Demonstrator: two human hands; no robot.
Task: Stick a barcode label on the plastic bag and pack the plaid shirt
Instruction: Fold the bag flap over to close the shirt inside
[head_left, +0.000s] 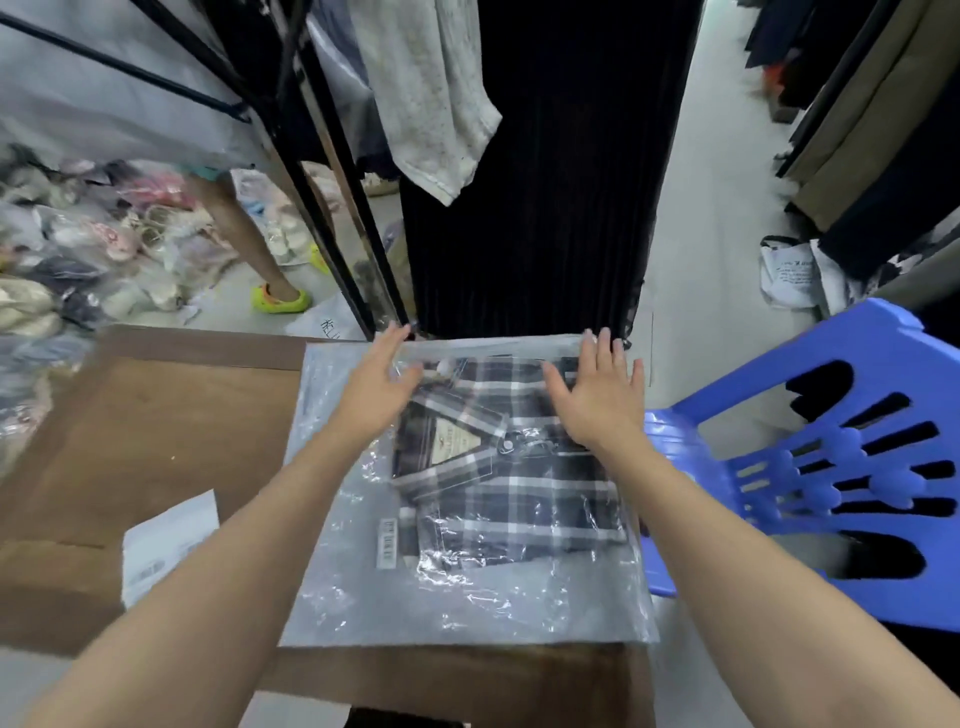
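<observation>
Plaid shirt (509, 467) lies inside plastic bag (363, 587), label (388, 543) seemingly attached.

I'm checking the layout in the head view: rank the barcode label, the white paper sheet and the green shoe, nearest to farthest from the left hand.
1. Barcode label: on the plastic bag, below the left hand, toward the person.
2. White paper sheet: on the table's left part, farther left.
3. Green shoe: on the floor beyond the table, upper left.
</observation>
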